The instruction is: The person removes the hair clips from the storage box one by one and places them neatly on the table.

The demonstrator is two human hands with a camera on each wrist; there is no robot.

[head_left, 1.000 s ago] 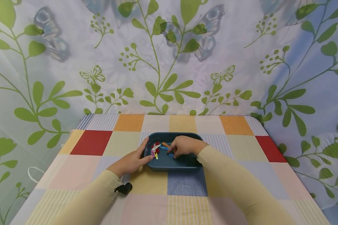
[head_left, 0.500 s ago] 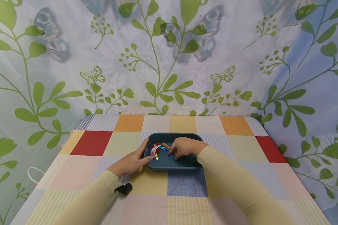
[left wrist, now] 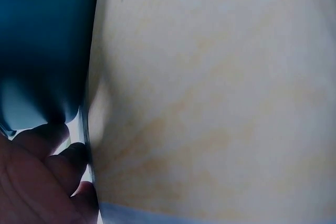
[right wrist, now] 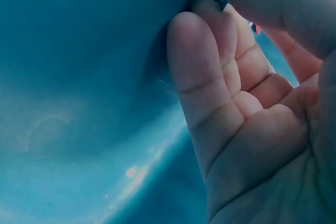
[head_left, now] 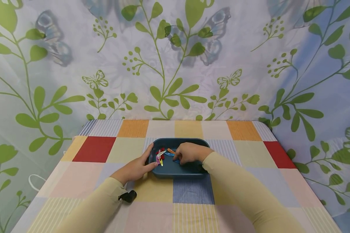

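Visibly, a slim blue clip point(head_left: 177, 161) lay low in a dark teal tray point(head_left: 178, 176) on the patchwork-covered table point(head_left: 145, 210), mostly hidden by the right hand point(head_left: 191, 152). A second blue clip point(head_left: 169, 154) sat just beside an orange clip point(head_left: 171, 150); toward the tray's left end, a white clip point(head_left: 161, 153), a purple clip point(head_left: 157, 160) and a yellow clip point(head_left: 161, 162) lay bunched. The right hand, knuckles up, pinched the slim blue clip between thumb and fingers. The left hand point(head_left: 137, 167) rested against the tray's left side, thumb and fingers spread apart.
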